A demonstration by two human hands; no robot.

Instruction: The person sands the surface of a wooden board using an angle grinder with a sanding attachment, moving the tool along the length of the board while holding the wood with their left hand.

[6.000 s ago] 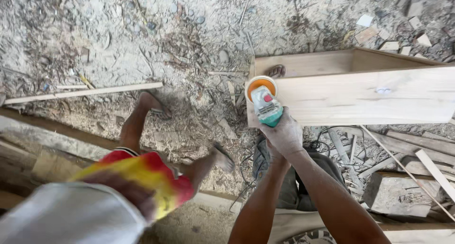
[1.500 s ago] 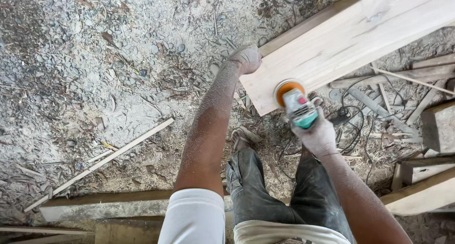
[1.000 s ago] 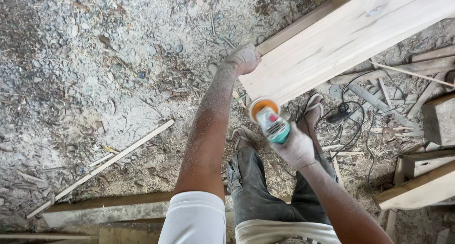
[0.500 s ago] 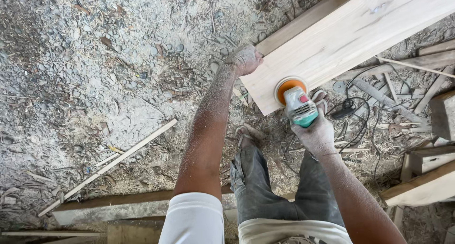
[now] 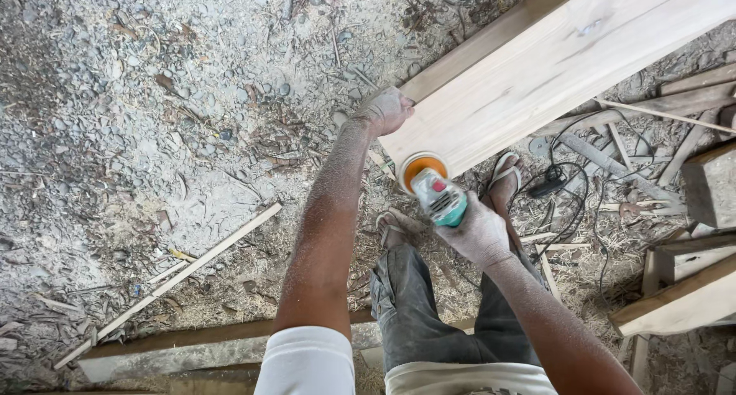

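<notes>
My right hand (image 5: 479, 232) grips a green and grey power sander (image 5: 437, 193) with an orange disc (image 5: 423, 167). The disc sits at the near corner of a long pale wooden board (image 5: 552, 65) that runs up to the right. My left hand (image 5: 386, 110) holds the board's end edge at its left corner. Both arms are dusted with sawdust. My feet in sandals (image 5: 506, 176) stand below the board.
Gravel ground covered in sawdust and chips fills the left. A thin wooden strip (image 5: 172, 276) lies diagonally at lower left. A dark power cable (image 5: 563, 184) and wood offcuts (image 5: 682, 295) lie at the right. A timber beam (image 5: 199, 341) runs along the bottom.
The sander has slid down and left along the board's lower edge to its near corner. My left hand stays on the board's end. The person in red shorts has left the view.
</notes>
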